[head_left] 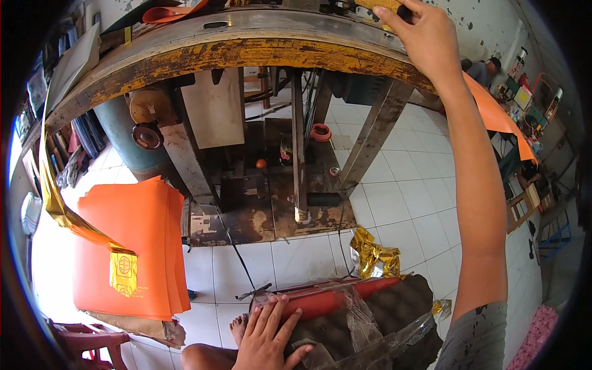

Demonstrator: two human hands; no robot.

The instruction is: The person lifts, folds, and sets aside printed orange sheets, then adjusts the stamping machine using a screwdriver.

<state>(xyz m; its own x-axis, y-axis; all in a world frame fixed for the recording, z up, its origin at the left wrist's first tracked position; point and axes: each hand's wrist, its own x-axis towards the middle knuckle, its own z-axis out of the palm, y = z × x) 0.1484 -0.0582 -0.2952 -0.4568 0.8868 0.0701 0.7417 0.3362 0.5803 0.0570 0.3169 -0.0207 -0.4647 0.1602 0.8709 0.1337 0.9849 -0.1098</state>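
Note:
My left hand [266,330] lies with fingers spread on the edge of a padded seat [401,308], touching its red side. Clear tape wraps the dark, bumpy padding. My right hand [430,44] reaches up to the far right of the worn table [265,54]. Its fingers close around a small black and yellow part [404,13], partly cut off by the frame's top edge; I cannot tell what it is. On the left stands a stack of orange sheets [132,240]. A gold foil strip [58,206] hangs down onto it, its end showing a printed emblem.
Crumpled gold foil [375,254] lies on the white tiled floor. Metal legs [373,139] and a wooden base [246,216] stand under the table. A blue-grey cylinder [126,139] is at left, a maroon plastic stool [92,342] below. Another person [484,73] is far right.

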